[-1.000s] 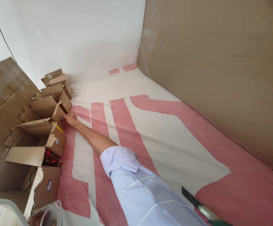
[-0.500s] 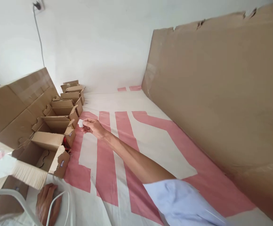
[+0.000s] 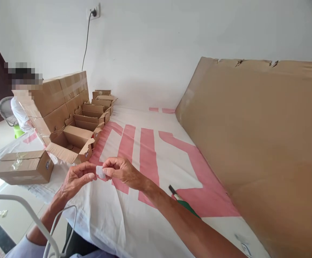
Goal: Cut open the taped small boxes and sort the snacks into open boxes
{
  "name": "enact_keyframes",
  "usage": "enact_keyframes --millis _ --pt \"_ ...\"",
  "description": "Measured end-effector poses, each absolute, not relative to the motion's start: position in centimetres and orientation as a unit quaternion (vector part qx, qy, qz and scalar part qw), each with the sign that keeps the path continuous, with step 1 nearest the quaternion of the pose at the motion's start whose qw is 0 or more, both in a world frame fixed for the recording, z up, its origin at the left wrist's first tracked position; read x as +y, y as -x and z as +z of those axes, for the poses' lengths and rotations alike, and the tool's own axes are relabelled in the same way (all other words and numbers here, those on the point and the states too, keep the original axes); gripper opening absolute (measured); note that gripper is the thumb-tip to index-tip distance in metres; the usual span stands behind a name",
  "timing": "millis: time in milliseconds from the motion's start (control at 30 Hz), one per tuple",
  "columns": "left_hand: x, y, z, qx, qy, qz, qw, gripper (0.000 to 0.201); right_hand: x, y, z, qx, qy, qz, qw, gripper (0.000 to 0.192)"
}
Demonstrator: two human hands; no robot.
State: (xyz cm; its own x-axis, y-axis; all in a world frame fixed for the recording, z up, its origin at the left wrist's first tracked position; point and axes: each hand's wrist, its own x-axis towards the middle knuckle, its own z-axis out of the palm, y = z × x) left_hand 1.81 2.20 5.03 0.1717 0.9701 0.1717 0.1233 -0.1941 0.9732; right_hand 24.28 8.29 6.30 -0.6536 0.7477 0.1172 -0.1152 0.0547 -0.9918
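Observation:
A small white piece [image 3: 99, 172], flat like a label or paper slip, is pinched between the thumb and fingers of my right hand [image 3: 123, 173]. Just left of it, my left hand [image 3: 78, 177] has its thumb and index finger apart. Its fingertips come close to the piece's left edge; whether they touch I cannot tell. Both hands are above the white and red cloth [image 3: 126, 218]. Beyond them, the nearest open cardboard box [image 3: 72, 143] stands at the front of a row. Any marking on the piece is too small to read.
A taped carton [image 3: 24, 166] lies at left. Stacked cartons [image 3: 53, 95] back the row; a person [image 3: 20, 111] is behind them. A large cardboard sheet [image 3: 266, 143] leans at right. Under my right forearm lies a green object with a black tip [image 3: 185, 204]. A white curved tube [image 3: 29, 211] crosses lower left.
My right hand has come back from beside the boxes with the white piece. My left hand has risen from the cloth to meet it. The view has shifted, showing a person and the closed carton.

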Motion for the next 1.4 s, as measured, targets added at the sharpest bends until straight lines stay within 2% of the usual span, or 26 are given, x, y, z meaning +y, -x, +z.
enact_keyframes --millis 67,233,400,500,667,733,867,933,1200,1400 --pt "1.8 -2.7 5.9 0.409 -0.634 0.471 0.457 0.048 7.1 -24.1 6.1 -0.664 0.262 0.613 0.340 0.015" --pt "0.9 -3.5 5.6 0.378 -0.688 0.508 0.354 0.025 4.8 -24.5 6.2 -0.685 0.267 0.571 0.364 0.022" --pt "-0.7 -3.5 4.8 0.324 -0.719 0.585 0.192 0.005 3.2 -24.6 4.8 -0.578 0.279 0.682 0.351 0.061" --pt "-1.6 -3.4 4.2 0.309 -0.731 0.585 0.165 0.009 2.3 -23.8 3.5 -0.527 0.272 0.735 0.330 0.064" --pt "-2.6 -2.8 2.9 0.321 -0.717 0.585 0.202 0.010 1.3 -22.5 2.9 -0.521 0.264 0.733 0.348 0.047" --pt "-2.9 -2.4 2.4 0.339 -0.667 0.606 0.270 0.012 1.1 -22.2 3.0 -0.536 0.269 0.712 0.366 0.043" --pt "-3.5 -1.7 2.0 0.363 -0.516 0.623 0.463 0.041 0.7 -21.6 3.5 -0.595 0.296 0.643 0.380 0.031" --pt "-3.8 -1.5 2.1 0.382 -0.479 0.605 0.509 0.043 0.5 -21.2 3.8 -0.623 0.306 0.613 0.377 0.025" --pt "-4.7 -0.9 2.2 0.410 -0.454 0.579 0.539 0.041 0.6 -20.0 4.1 -0.650 0.309 0.599 0.351 0.030" --pt "-4.9 -0.4 1.6 0.416 -0.486 0.608 0.469 0.034 0.5 -19.5 4.3 -0.656 0.304 0.605 0.334 0.028"
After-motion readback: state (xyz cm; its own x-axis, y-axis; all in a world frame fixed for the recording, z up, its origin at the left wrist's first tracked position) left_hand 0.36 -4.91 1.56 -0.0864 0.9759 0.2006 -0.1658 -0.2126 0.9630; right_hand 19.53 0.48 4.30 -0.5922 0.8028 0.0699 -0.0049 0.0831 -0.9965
